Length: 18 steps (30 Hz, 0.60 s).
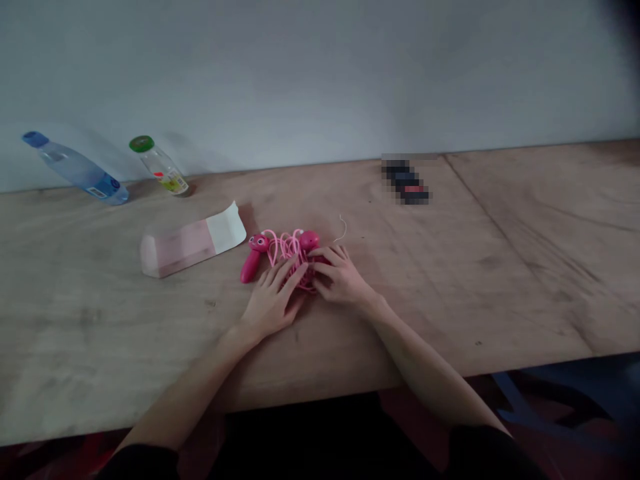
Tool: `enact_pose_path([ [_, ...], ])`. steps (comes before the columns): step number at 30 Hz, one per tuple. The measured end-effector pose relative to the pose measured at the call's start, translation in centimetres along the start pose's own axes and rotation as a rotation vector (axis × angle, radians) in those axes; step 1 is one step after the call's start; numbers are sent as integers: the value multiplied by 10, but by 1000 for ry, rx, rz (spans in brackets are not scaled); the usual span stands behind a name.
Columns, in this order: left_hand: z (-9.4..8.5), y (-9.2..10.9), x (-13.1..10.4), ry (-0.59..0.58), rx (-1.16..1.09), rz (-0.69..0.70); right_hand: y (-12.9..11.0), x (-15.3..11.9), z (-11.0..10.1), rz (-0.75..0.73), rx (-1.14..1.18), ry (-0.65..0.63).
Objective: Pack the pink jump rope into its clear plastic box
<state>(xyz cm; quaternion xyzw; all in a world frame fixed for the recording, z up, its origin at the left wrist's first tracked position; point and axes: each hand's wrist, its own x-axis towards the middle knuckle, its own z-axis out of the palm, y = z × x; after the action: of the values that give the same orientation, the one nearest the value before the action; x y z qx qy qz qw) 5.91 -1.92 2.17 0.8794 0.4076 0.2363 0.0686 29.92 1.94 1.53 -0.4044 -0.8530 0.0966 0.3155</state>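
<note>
A pink jump rope (287, 247) lies bundled in loops on the wooden table. One of its dark pink handles (253, 260), with a cartoon face at the top, points towards me at the bundle's left. The round end of the other handle (309, 239) shows at the right; the rest of it is hidden behind my fingers. My left hand (270, 299) presses on the loops from the near left, fingers and thumb closed on the cord. From the right, my right hand (343, 277) grips the same loops with bent fingers.
An opened pink and white card package (185, 247) lies left of the rope. Behind it stand a blue-capped water bottle (80, 170) and a green-capped bottle (163, 167). A thin white tie (344, 230) and a blurred dark object (406, 181) lie to the right. A wall (320, 80) bounds the table.
</note>
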Motion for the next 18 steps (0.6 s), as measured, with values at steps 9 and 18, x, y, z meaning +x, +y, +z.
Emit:
enact_pose_path([
  [9,9,5,0,-77,43,-59,15,4,-14,264,219,220],
  [18,13,33,5,-7,151,-251,72,-11,-7,507,-188,163],
])
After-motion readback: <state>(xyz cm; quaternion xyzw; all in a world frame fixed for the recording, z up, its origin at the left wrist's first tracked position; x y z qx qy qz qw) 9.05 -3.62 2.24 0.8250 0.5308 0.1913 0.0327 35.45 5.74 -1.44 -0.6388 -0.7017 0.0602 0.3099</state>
